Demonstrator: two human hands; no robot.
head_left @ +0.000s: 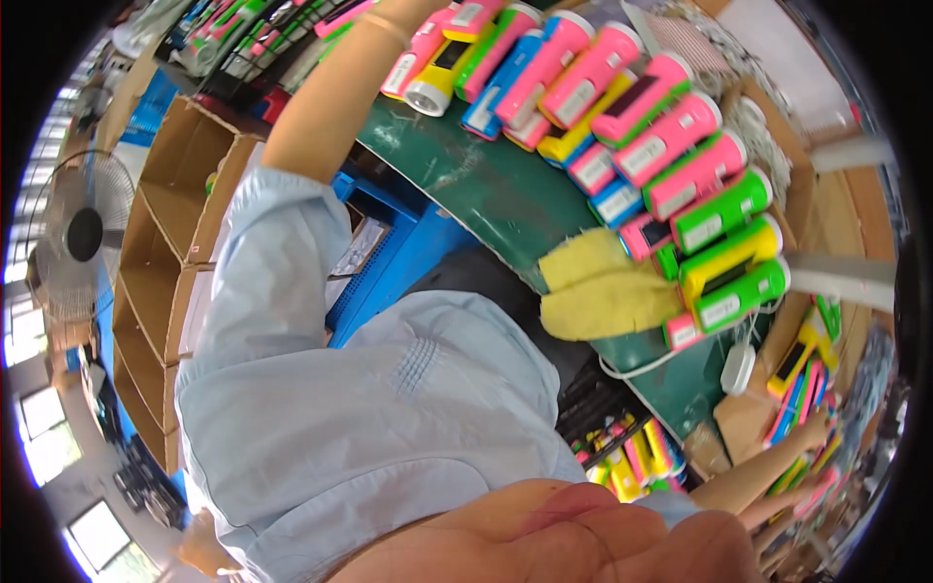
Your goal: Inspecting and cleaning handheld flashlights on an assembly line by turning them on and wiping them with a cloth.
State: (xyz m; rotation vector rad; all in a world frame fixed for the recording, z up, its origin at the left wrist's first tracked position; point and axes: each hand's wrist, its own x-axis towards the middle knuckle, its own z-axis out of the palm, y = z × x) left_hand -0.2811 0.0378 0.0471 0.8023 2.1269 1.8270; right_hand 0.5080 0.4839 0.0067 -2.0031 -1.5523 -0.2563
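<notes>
My left arm reaches up to the top edge, where my left hand (pixel 412 10) is mostly cut off; its fingers are out of view, so what it holds is hidden. A band circles the wrist. Nearest to that hand are a pink flashlight (pixel 413 63) and a yellow flashlight (pixel 442 76) with a pale lens end. Several more flashlights in pink, green, blue and yellow, many with white labels, lie packed in a curved row along a green worktable (pixel 457 170). I cannot make out my right hand anywhere.
Yellow cloth pieces (pixel 612 301) lie at the table's near edge, beside a white cable (pixel 646 371). A blue crate (pixel 408 248) sits below the table; a cardboard divider (pixel 185 204) and a fan (pixel 83 228) stand left. At right, another person's arm (pixel 763 476) reaches toward more flashlights.
</notes>
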